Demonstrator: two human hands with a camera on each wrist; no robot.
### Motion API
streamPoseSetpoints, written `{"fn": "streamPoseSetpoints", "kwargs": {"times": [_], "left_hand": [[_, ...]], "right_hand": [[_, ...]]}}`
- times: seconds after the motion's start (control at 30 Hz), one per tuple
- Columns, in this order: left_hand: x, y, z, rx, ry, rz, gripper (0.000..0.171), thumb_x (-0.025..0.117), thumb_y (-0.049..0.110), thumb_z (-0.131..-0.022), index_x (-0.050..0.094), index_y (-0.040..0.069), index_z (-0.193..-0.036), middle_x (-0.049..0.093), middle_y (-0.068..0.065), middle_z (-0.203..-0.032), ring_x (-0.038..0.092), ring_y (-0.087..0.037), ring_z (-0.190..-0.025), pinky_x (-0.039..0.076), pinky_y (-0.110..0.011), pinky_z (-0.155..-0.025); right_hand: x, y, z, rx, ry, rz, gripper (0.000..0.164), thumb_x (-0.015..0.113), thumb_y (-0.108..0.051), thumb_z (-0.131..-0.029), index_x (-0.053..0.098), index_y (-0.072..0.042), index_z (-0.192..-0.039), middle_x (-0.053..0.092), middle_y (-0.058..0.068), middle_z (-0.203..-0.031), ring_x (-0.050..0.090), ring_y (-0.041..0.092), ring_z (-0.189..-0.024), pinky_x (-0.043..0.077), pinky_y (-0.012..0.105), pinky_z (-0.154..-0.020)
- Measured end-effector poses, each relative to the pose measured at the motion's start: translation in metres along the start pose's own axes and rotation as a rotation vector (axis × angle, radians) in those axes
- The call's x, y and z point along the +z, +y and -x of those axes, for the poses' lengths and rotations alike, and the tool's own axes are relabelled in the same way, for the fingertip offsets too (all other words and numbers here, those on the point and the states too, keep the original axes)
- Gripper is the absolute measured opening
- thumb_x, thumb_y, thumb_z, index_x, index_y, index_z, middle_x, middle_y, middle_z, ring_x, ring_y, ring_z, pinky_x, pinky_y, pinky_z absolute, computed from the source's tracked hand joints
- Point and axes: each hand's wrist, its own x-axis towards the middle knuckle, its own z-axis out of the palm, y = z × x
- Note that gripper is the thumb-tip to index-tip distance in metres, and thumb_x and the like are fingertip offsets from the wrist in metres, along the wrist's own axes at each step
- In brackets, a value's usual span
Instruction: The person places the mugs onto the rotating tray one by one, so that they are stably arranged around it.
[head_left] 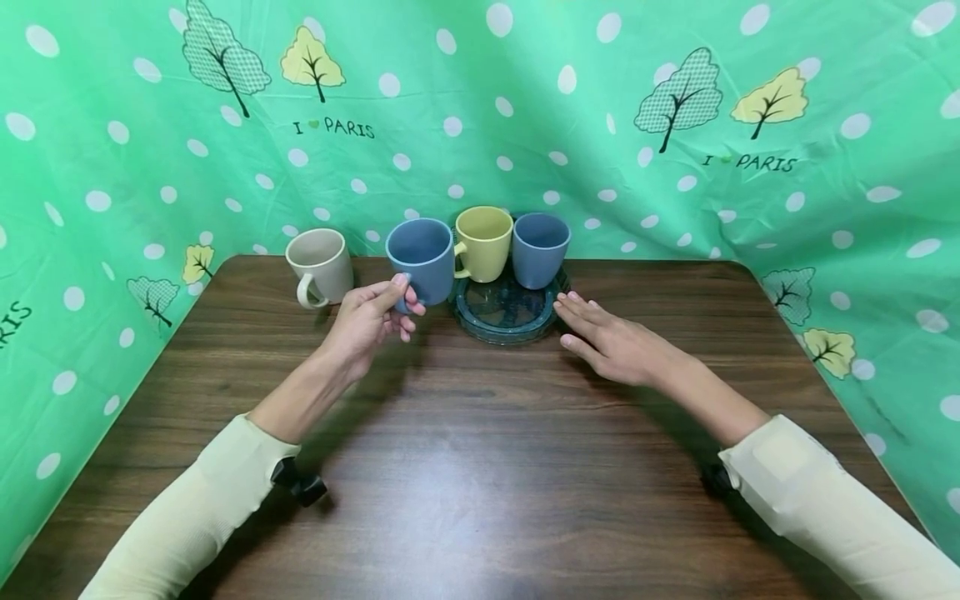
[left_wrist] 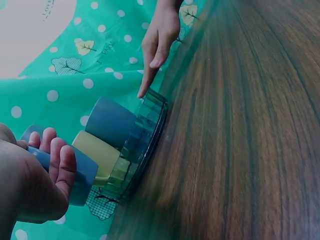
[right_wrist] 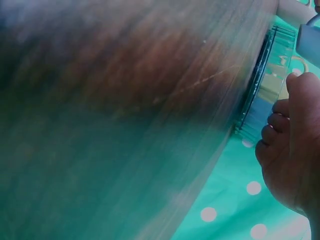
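My left hand point(head_left: 366, 323) pinches a blue mug point(head_left: 426, 260) near its handle side, thumb on top, and the mug appears raised off the table. Just to its right, a yellow mug point(head_left: 487, 243) and a second blue mug point(head_left: 540, 252) stand upright on a round, see-through bluish tray point(head_left: 504, 335) with a raised rim. At the tray's right side is my right hand point(head_left: 621, 343), palm down and fingers straight; its fingertips are at the rim. In the left wrist view, the index finger meets the tray wall point(left_wrist: 159, 102).
An off-white mug point(head_left: 327, 265) stands on the brown wooden table point(head_left: 465, 450), left of the held mug, its handle toward me. Behind the table hangs a green cloth point(head_left: 487, 125) with white dots and printed trees.
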Motion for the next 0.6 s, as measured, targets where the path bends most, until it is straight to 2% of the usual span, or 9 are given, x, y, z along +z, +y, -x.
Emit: {"fn": "streamPoseSetpoints", "kwargs": {"times": [0.6], "left_hand": [[0.022, 0.006, -0.006, 0.003, -0.028, 0.020, 0.035, 0.059, 0.034, -0.120, 0.070, 0.010, -0.096, 0.078, 0.003, -0.086, 0.066, -0.011, -0.070, 0.058, -0.022, -0.065]], "right_hand": [[0.001, -0.006, 0.003, 0.008, -0.015, 0.001, 0.068, 0.045, -0.047, -0.123, 0.029, -0.011, -0.179, 0.022, 0.012, -0.189, 0.020, 0.037, -0.177, 0.024, 0.063, -0.142]]}}
